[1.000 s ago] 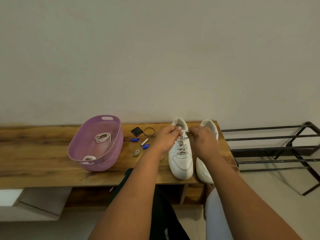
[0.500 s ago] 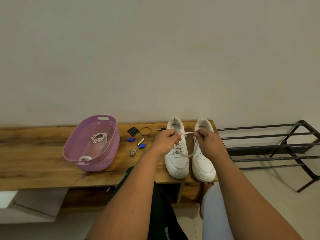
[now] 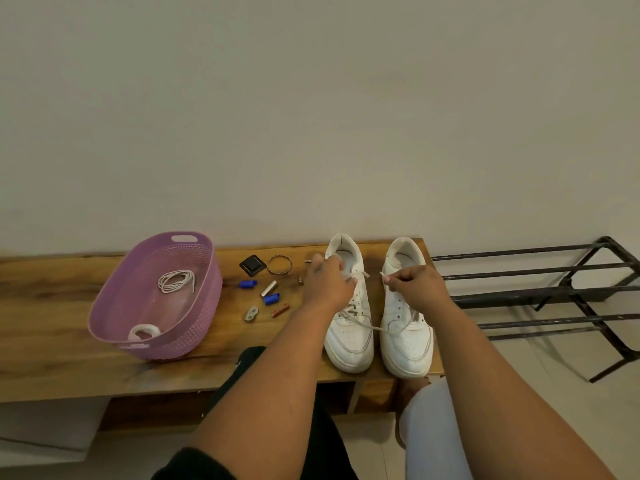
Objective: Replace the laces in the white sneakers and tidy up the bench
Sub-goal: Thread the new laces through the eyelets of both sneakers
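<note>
On the tabletop [image 3: 52,341], two sneakers [image 3: 349,327]: left hand [image 3: 327,285] and right hand [image 3: 417,289] each pinch a lace [image 3: 377,329] end, mid-lacing. Farther off, small clutter [image 3: 266,289] and basket [image 3: 194,327] await tidying.

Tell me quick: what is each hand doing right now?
Left hand: pinching the lace at the left sneaker.
Right hand: pinching the same lace's free end above the right sneaker.
</note>
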